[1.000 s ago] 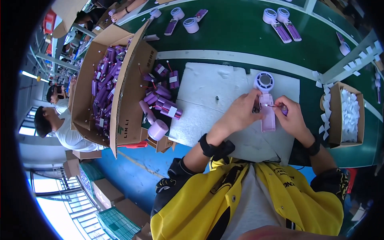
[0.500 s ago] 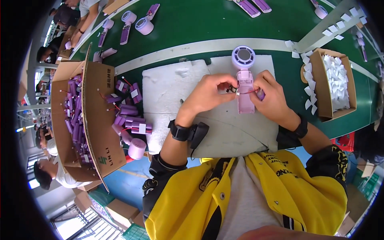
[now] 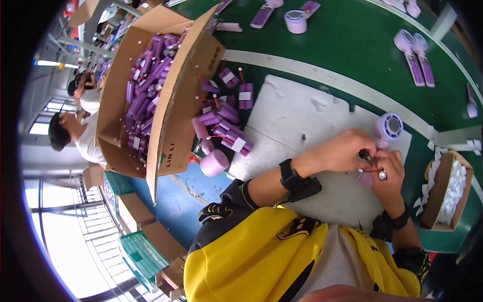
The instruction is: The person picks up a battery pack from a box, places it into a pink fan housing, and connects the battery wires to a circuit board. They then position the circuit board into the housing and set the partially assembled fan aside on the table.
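A lilac handheld fan [image 3: 389,126] lies on the white foam board [image 3: 297,108], its round grille at the far end. My hands cover most of its open handle [image 3: 365,179]. Over the handle, my left hand [image 3: 347,150] is closed, pinching a small dark circuit part [image 3: 365,155] between thumb and fingers. Right beside it, my right hand [image 3: 390,176] is closed round a battery [image 3: 383,174], of which only the silvery end shows. A red wire [image 3: 371,170] runs between the hands; where its ends join is hidden.
At the left stands a cardboard box [image 3: 163,151] full of purple batteries. Loose wired batteries [image 3: 221,118] and a lilac fan [image 3: 214,162] lie beside it. A box of white pieces [image 3: 452,194] is at the right. More fans [image 3: 415,58] lie across the green table [image 3: 342,45].
The view has swung left, so hands and fan now appear farther right. My hands have come closer together over the handle. The circuit part stays in my left hand, the battery in my right.
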Available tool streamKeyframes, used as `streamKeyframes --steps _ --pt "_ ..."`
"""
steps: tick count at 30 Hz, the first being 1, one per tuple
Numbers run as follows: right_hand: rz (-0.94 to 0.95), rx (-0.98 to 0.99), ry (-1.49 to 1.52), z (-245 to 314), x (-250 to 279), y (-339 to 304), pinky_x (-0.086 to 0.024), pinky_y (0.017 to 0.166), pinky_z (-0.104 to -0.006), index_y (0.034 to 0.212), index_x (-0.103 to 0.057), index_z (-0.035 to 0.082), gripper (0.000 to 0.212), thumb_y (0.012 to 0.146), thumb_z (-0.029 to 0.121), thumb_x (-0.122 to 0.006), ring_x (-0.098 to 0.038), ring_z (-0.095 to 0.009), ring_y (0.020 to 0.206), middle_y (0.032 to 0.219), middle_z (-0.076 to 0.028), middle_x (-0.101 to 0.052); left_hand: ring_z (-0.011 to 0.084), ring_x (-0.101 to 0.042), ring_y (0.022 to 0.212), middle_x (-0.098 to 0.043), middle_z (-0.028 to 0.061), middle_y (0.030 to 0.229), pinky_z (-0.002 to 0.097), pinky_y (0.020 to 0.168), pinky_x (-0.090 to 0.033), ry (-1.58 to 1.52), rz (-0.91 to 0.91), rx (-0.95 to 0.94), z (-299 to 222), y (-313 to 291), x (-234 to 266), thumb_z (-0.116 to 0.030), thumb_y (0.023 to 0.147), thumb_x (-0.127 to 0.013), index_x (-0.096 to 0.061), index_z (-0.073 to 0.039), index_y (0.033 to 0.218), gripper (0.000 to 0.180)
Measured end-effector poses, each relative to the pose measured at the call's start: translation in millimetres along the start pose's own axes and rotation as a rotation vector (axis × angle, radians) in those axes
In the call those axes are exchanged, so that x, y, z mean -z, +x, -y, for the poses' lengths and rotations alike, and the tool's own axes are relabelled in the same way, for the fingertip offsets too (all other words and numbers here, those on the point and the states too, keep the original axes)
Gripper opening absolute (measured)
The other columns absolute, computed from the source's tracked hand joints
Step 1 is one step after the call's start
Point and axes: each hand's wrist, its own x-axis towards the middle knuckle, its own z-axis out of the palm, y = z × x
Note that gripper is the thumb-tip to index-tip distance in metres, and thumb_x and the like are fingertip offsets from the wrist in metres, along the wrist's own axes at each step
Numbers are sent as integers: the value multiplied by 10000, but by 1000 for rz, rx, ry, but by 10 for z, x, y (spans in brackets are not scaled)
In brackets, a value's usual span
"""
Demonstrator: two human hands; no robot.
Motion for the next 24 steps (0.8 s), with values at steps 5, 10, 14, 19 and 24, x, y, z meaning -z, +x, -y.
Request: streamKeyframes --steps 5,10,14,19,24 --pt "18 -18 11 -40 44 17 -446 641 -381 749 -498 29 260 627 -112 -680 -541 -317 764 916 -126 -652 270 -644 799 -630 101 850 351 687 -522 -53 -115 103 -31 -23 -84 -41 714 -772 -663 -43 912 226" --pt "30 -20 39 -57 94 54 -446 647 -369 776 -499 25 264 637 -104 -684 -539 -312 766 918 -124 -654 195 -640 759 -650 78 830 309 680 -514 -245 -173 258 -51 36 -92 30 701 -723 -676 -36 942 255" --pt "67 -12 69 -76 126 52 -451 664 -354 790 -508 19 235 650 -83 -667 -538 -307 772 926 -134 -640 150 -623 733 -664 70 814 284 674 -503 -397 -201 264 -31 42 -137 73 695 -687 -679 -29 949 275" --pt "81 -74 151 -71 203 -23 -452 652 -335 814 -530 12 194 671 -58 -639 -537 -294 743 909 -137 -607 126 -610 726 -667 64 813 275 668 -493 -435 -209 213 -54 23 -137 95 703 -657 -682 -24 958 282" --pt "-18 -137 99 -86 210 -76 -454 619 -319 820 -569 -2 148 689 -38 -628 -547 -268 699 874 -142 -567 109 -601 736 -666 51 811 268 665 -488 -464 -187 169 -4 40 -153 96 712 -648 -683 -24 964 281"
